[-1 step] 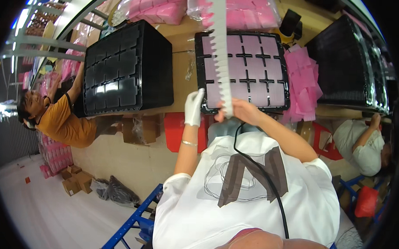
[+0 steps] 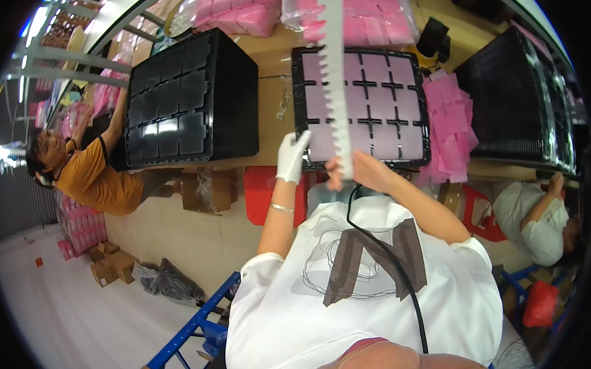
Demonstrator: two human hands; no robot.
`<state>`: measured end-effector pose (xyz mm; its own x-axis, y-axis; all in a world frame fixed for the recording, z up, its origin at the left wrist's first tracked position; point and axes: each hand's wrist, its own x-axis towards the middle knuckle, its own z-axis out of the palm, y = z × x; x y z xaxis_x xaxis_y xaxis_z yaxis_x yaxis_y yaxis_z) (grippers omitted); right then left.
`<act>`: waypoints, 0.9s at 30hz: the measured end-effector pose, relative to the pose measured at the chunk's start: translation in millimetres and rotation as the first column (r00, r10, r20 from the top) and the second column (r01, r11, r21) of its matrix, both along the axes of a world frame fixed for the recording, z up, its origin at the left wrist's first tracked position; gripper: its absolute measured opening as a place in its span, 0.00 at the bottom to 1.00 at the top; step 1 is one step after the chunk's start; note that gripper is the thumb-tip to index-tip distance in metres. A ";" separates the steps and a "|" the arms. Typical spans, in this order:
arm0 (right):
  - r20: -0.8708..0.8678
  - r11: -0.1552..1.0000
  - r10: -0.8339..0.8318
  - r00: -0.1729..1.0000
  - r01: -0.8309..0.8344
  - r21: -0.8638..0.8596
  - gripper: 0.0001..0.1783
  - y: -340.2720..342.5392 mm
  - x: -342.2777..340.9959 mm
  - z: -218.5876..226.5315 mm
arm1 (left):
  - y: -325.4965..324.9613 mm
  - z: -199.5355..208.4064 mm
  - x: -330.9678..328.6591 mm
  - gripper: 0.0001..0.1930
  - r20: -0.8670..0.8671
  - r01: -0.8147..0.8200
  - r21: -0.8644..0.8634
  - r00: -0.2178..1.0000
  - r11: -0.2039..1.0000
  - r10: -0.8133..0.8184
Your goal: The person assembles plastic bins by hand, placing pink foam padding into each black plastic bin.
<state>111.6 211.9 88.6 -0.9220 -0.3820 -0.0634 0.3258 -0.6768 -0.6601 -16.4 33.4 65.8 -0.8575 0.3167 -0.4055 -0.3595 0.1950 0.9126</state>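
A long white strip with a toothed left edge point(image 2: 334, 75) runs from the top of the view down across the tray. My bare right hand point(image 2: 367, 171) grips its near end, fingers curled round it. Below the strip lies a black tray point(image 2: 424, 140) with pink sheet in its compartments and black cross-shaped dividers. My left hand point(image 2: 291, 157), in a white glove, rests at the tray's near left corner. Its thumb and fingers are stretched and apart, touching the rim; part of the fingers is hard to make out.
Left stands a black stack of trays point(image 2: 233, 104), right another black stack point(image 2: 507, 101). Loose pink sheets point(image 2: 449, 118) lie beside the tray; bagged pink pieces point(image 2: 360, 17) lie behind. Red stools point(image 2: 259, 196) are under the table. People work on both sides. A black cable point(image 2: 397, 253) hangs down my shirt.
My right hand and the toothed strip have shifted slightly to the right over the tray. My left hand stays at the corner, its thumb slightly further over the rim.
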 end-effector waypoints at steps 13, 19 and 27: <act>-0.098 0.925 -0.295 0.950 0.310 0.221 0.25 37.9 50.5 60.7 | -102.4 293.6 71.9 0.11 -0.912 -0.636 -0.033 0.336 0.771 0.237; -0.108 0.900 -0.236 0.966 0.259 0.351 0.39 44.5 33.4 45.8 | -73.5 279.8 58.6 0.11 -0.950 -0.781 -0.121 0.270 0.613 0.157; -0.024 0.901 -0.383 0.924 0.379 0.210 0.47 46.7 21.4 40.6 | -98.9 332.9 65.0 0.06 -0.964 -0.803 0.025 0.139 0.596 0.228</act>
